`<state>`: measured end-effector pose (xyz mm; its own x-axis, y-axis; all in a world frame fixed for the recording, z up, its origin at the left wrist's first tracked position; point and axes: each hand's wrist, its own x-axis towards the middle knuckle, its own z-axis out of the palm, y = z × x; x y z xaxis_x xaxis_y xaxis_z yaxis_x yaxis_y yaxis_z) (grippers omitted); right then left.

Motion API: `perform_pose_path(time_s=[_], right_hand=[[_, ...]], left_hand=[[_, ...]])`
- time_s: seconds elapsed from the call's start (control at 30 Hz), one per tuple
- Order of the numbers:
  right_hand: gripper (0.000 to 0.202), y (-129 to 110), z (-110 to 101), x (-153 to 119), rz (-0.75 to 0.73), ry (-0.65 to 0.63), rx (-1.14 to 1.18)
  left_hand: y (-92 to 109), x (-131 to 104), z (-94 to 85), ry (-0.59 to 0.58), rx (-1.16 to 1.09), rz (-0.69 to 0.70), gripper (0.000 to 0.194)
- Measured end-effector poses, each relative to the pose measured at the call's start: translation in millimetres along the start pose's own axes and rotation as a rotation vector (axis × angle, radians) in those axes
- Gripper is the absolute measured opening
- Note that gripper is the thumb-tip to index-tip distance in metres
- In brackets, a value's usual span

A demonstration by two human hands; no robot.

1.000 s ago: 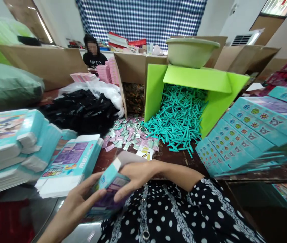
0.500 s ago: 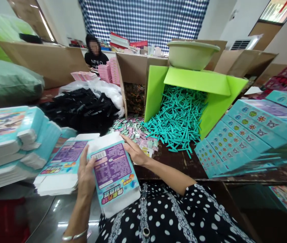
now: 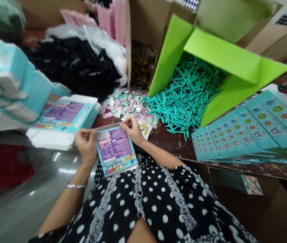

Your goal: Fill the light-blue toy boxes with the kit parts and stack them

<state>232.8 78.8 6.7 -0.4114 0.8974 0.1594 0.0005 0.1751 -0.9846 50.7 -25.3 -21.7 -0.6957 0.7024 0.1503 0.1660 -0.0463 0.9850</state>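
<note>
A flat teal and purple carton (image 3: 115,148) rests against my lap, its upper flap folded along the top edge. My left hand (image 3: 87,143) pinches its upper left corner, and my right hand (image 3: 132,130) pinches the upper right corner. Beside my left hand lies a stack of similar flat cartons (image 3: 64,113). Small pink and green packets (image 3: 126,103) are spread beyond my hands, with a card with a yellow print (image 3: 145,129) near my right hand. Teal plastic sticks (image 3: 184,98) spill from a lime-green box (image 3: 224,55).
More flat cartons (image 3: 29,89) are piled at the far left. Black items (image 3: 72,65) lie on white plastic behind. Teal boxes with printed icons (image 3: 249,125) stand in a row at the right. A red stool (image 3: 6,162) is at the lower left.
The view has tilted down. Both hands have shifted to the carton's top corners, and its top flap is now folded, where it stood out flat before.
</note>
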Motion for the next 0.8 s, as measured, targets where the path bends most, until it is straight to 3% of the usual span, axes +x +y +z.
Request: perform_pose_path(time_s=[0.07, 0.13, 0.23, 0.33, 0.43, 0.6, 0.7, 0.8], right_hand=[[0.066, -5, -1, 3, -0.009, -0.049, 0.037], [0.067, -14, -3, 8, -0.007, -0.156, -0.015], [0.066, -31, -8, 19, 0.018, -0.373, -0.068], [0.052, -44, -14, 29, 0.013, -0.608, -0.097], [0.045, -52, -15, 39, 0.008, -0.738, -0.196], [0.057, -58, -10, 49, -0.011, -0.745, -0.265], [0.060, -58, -13, 46, -0.037, -0.775, -0.247], [0.052, -55, -21, 33, -0.102, -0.791, -0.218]], left_hand=[[5, 3, -5.0, -0.069, -0.048, -0.035, 0.024], [13, 9, -13.7, -0.178, -0.092, -0.081, 0.035], [24, 21, -30.2, -0.333, -0.145, -0.158, 0.050], [33, 26, -43.1, -0.457, -0.178, -0.200, 0.048], [35, 23, -46.4, -0.414, -0.179, -0.133, 0.038], [25, 17, -41.1, -0.251, -0.246, -0.104, 0.029], [16, 9, -39.9, -0.276, -0.289, -0.095, 0.035], [4, -4, -38.5, -0.316, -0.395, 0.010, 0.040]])
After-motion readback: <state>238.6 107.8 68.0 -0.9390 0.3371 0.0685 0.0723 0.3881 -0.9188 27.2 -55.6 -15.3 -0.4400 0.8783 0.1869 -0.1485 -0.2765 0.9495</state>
